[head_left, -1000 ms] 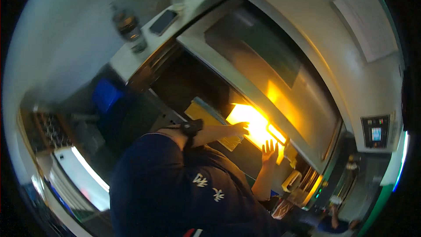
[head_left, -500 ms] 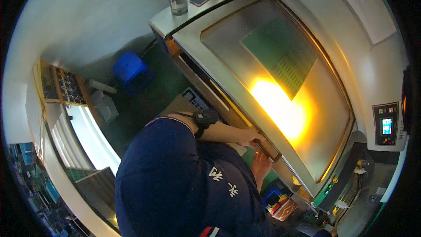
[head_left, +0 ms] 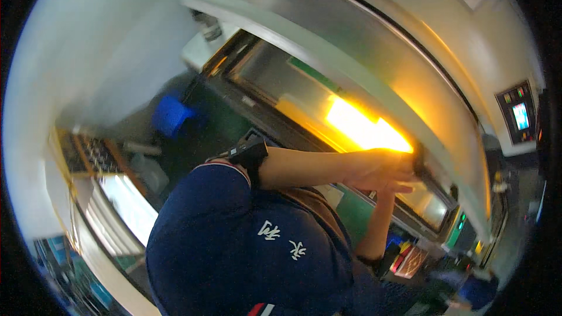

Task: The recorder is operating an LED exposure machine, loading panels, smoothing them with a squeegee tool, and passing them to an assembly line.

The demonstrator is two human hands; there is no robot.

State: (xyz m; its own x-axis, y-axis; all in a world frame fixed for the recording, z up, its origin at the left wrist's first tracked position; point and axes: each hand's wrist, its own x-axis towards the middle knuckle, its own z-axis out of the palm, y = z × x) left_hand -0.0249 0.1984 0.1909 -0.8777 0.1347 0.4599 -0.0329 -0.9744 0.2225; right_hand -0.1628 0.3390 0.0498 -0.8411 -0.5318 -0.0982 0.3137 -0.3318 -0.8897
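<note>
A machine's lid (head_left: 328,50), with a pale frame and a hazy sheet, stands partly raised and tilted over its bed. My left hand (head_left: 374,167), blurred, is closed at the dark lid handle (head_left: 417,161) on the front edge. My right hand (head_left: 389,188) is just under the left, partly hidden by it; its fingers are smeared. Bright yellow-white light (head_left: 369,131) glows in the gap beneath the lid. Deeper in the bed shows part of a green panel (head_left: 313,75). A black device (head_left: 249,155) is strapped on my left arm.
A control panel (head_left: 518,114) with a lit screen is at the right. A blue bin (head_left: 170,116) stands on the floor at left. A blurred bottle (head_left: 209,29) is by the machine's far left corner. A reddish-brown basket (head_left: 411,260) sits at lower right.
The lid has come up from lying flat, opening a gap over the bed. Both hands have risen with its front edge, moving up and right. The view has shifted and blurred.
</note>
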